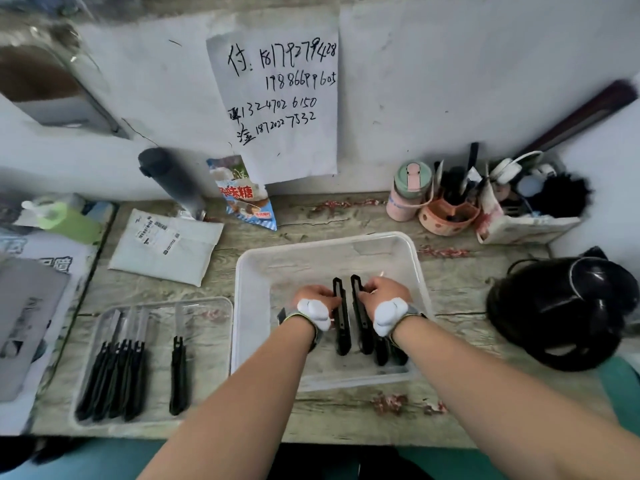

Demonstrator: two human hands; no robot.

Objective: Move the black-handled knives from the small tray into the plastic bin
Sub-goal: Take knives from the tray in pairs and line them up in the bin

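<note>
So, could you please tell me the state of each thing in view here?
Left hand: shut on a knife, inside the bin.
Right hand: shut on another knife.
Plastic bin: holds knives at its right.
Small tray: five knives left.
Pink bottle: upright, lid closed.

The plastic bin [242, 306] is translucent and smooth. The knives [114, 375] have matt black handles and bright metal blades. The table [346, 410] looks like worn, grainy wood. The helmet [561, 306] is glossy black.
</note>
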